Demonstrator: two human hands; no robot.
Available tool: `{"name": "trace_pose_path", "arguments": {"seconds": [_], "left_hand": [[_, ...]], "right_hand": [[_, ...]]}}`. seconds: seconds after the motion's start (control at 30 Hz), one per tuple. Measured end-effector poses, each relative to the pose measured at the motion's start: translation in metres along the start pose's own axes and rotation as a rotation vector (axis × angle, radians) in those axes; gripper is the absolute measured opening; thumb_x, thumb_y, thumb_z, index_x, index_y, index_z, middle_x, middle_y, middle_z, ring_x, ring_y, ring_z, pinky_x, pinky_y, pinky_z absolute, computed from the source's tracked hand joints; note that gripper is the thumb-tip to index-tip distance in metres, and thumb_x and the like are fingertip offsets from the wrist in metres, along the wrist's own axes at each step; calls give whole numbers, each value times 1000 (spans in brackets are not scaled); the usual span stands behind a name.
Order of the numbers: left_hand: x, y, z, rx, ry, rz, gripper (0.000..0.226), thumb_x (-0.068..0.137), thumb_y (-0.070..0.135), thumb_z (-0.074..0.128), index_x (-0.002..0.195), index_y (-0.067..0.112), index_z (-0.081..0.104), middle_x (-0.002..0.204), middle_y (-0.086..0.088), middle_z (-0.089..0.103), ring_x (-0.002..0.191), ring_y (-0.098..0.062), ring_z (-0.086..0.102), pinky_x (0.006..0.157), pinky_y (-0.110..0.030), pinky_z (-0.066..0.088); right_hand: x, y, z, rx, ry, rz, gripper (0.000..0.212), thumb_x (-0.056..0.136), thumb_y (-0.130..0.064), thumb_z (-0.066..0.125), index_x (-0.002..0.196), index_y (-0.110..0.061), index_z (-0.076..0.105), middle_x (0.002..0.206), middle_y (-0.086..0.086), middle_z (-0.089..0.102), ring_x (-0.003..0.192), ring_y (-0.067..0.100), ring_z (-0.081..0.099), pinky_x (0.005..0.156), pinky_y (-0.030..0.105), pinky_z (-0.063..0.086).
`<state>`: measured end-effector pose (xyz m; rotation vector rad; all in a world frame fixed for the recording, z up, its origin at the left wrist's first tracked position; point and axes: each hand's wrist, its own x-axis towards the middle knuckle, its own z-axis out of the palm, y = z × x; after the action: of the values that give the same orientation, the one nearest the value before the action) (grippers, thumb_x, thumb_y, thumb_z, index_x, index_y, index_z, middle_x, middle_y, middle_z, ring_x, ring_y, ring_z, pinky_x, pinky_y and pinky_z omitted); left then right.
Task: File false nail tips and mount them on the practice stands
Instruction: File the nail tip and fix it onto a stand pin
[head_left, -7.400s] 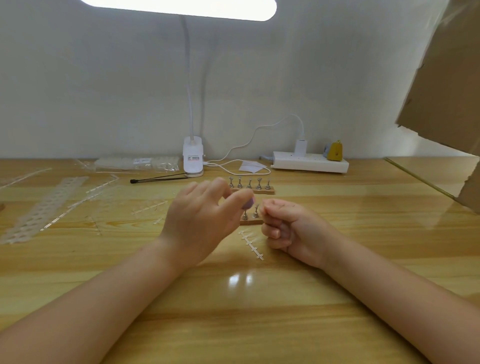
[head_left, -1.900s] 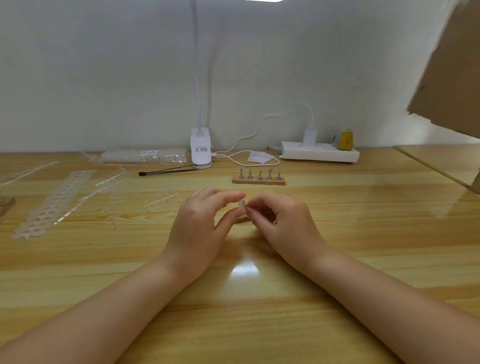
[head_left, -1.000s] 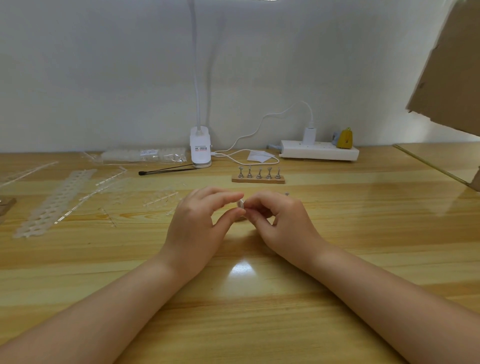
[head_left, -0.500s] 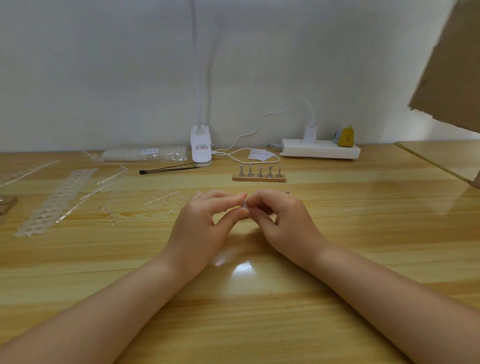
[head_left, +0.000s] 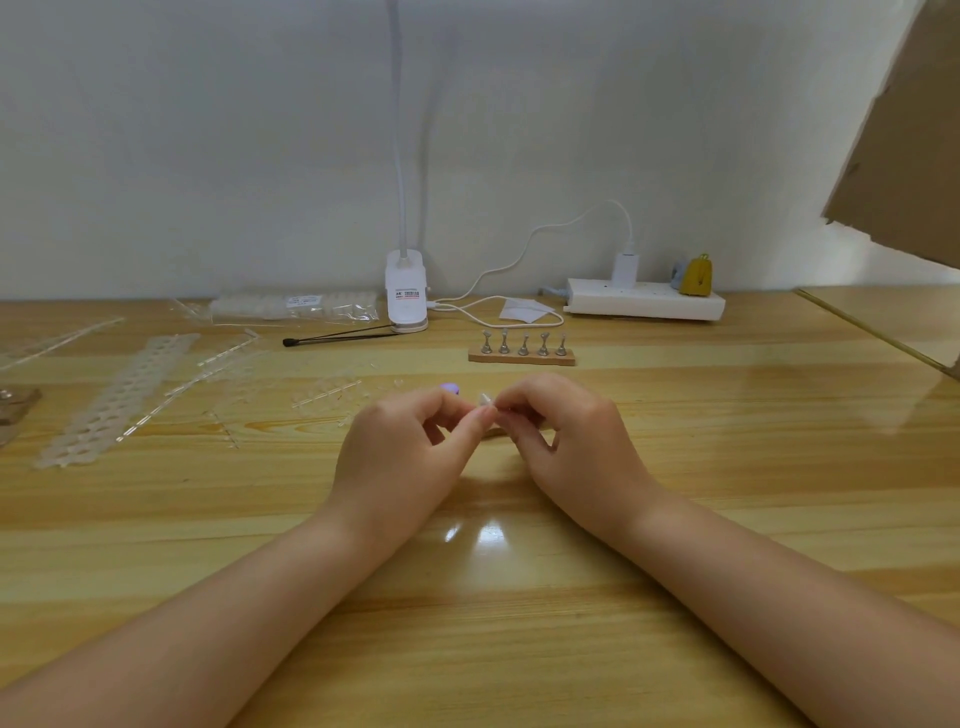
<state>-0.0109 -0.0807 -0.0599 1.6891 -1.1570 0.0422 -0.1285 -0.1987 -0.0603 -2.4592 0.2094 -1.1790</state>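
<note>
My left hand (head_left: 400, 457) and my right hand (head_left: 566, 441) meet fingertip to fingertip just above the middle of the wooden table (head_left: 493, 613). Both pinch one small clear nail tip (head_left: 485, 399), which sticks up between my thumbs and index fingers. A small purple piece (head_left: 450, 387) shows just behind my left index finger; whether that hand holds it, I cannot tell. Farther back stands a wooden practice stand (head_left: 522, 357) with a row of bare metal pegs. A brown sliver (head_left: 494, 431) of something shows under my fingers, mostly hidden.
A white clip lamp base (head_left: 407, 296), a power strip (head_left: 644, 306) and cables line the back wall. A bag of nail tips (head_left: 296, 307), a black tool (head_left: 337, 338) and clear plastic strips (head_left: 119, 400) lie at the left. Cardboard (head_left: 904, 130) overhangs the right.
My hands, apart seven seconds ago, came together on the nail tip and have stayed pinched on it. The purple piece has come into sight behind my left index finger.
</note>
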Motion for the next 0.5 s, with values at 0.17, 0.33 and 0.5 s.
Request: {"name": "trace_pose_path", "arguments": {"seconds": [0.17, 0.33, 0.5], "left_hand": [[0, 3, 0, -9, -42, 6, 15, 84, 20, 72, 70, 26, 70, 56, -8, 62, 62, -5, 58, 99, -23, 45], [-1, 6, -3, -12, -54, 12, 11, 82, 16, 73, 71, 19, 74, 60, -4, 65, 59, -14, 55, 77, -5, 38], [-2, 3, -4, -45, -97, -4, 17, 82, 16, 72, 66, 21, 70, 62, 2, 66, 57, -6, 52, 59, -10, 38]], "right_hand": [[0, -1, -3, -91, -11, -104, 3, 84, 3, 66, 85, 2, 70, 77, 11, 66, 72, 28, 62, 65, 43, 51], [0, 0, -5, -181, -43, -201, 8, 80, 11, 68, 79, 3, 69, 70, 14, 63, 65, 32, 59, 58, 42, 50], [-1, 0, -4, -235, -68, -275, 7, 77, 11, 68, 78, 3, 69, 69, 15, 63, 63, 32, 59, 54, 40, 50]]}}
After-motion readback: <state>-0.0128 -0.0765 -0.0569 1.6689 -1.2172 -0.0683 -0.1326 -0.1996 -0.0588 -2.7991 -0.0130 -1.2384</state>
